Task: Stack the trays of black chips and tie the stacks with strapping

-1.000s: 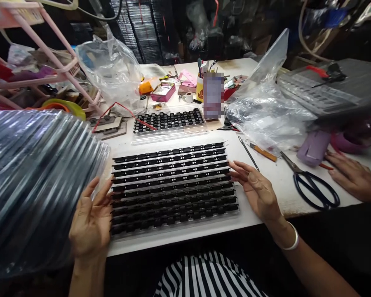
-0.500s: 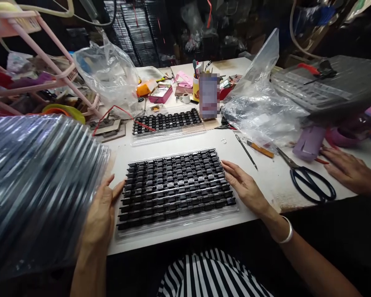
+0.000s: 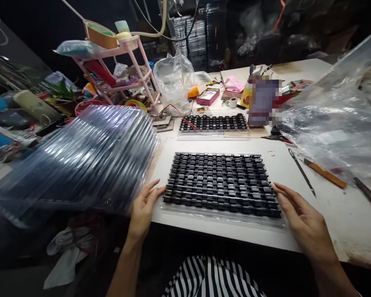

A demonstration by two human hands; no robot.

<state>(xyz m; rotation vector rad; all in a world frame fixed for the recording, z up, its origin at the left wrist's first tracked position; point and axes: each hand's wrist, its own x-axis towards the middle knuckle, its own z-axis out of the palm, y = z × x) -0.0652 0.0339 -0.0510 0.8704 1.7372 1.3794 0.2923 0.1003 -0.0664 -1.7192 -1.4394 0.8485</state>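
Note:
A clear plastic tray [image 3: 173, 209] filled with rows of small black parts lies on the white table in front of me. My left hand [image 3: 144, 208] rests at the tray's near left corner, fingers stretched out and touching its edge. My right hand [image 3: 303, 220] lies at the tray's near right corner, fingers extended flat against its side. Neither hand grips anything. A second tray of black parts [image 3: 214, 123] sits farther back on the table.
A tall leaning stack of clear trays [image 3: 80, 159] stands at my left. A pink rack [image 3: 123, 70], plastic bags [image 3: 336, 119], a thin metal tool [image 3: 301, 171], an orange-handled tool [image 3: 325, 174] and small clutter surround the table [image 3: 327, 210].
The tray's top layer came off, showing the black parts right side up. The view swung left, so the other person's hand and the scissors left the frame. Both hands stay at the tray's sides.

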